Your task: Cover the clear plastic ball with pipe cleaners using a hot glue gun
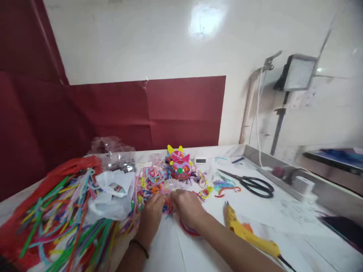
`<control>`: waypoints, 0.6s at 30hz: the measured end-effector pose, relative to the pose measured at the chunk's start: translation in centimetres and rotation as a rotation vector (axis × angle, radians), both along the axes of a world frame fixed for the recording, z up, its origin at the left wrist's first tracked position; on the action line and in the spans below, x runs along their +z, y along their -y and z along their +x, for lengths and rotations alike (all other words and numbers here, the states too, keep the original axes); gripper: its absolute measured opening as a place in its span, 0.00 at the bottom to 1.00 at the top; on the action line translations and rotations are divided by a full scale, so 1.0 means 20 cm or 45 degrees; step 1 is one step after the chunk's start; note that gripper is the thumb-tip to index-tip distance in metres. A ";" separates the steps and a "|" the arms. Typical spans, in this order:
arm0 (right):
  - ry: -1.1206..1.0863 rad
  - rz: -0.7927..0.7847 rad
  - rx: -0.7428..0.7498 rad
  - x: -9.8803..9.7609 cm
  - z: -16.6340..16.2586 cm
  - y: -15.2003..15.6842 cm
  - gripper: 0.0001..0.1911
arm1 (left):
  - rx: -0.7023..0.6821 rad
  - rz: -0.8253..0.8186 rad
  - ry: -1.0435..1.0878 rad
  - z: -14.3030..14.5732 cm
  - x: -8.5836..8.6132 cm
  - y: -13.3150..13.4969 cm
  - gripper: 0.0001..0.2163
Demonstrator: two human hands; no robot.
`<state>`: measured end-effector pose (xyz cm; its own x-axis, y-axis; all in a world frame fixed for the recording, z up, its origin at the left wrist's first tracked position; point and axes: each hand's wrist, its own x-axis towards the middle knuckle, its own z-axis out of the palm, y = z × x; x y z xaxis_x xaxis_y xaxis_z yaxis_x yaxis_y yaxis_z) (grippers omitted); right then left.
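Note:
Both hands rest close together on the white table (255,211), among a tangle of coloured pipe cleaners (153,181). My left hand (151,213) has its fingers curled down into the tangle; what they hold is blurred. My right hand (187,207) lies over a red pipe cleaner loop (189,230), fingers bent and pressed down. Just beyond the hands stands a pink and red toy figure with yellow horns (179,163). A big heap of long pipe cleaners (56,223) lies at the left.
A yellow glue gun (249,236) lies right of my right forearm. Black scissors (252,184) lie further back right. A white plastic bag (113,196) sits on the heap. A metal ledge (283,181) borders the table at the right; dark red paper covers the wall.

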<state>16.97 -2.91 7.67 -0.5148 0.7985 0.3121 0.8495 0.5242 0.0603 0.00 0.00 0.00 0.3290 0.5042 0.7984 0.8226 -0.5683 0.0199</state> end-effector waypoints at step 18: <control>-0.469 -0.027 0.326 -0.05 0.08 0.09 0.08 | -0.063 0.160 -0.035 0.03 0.11 0.09 0.18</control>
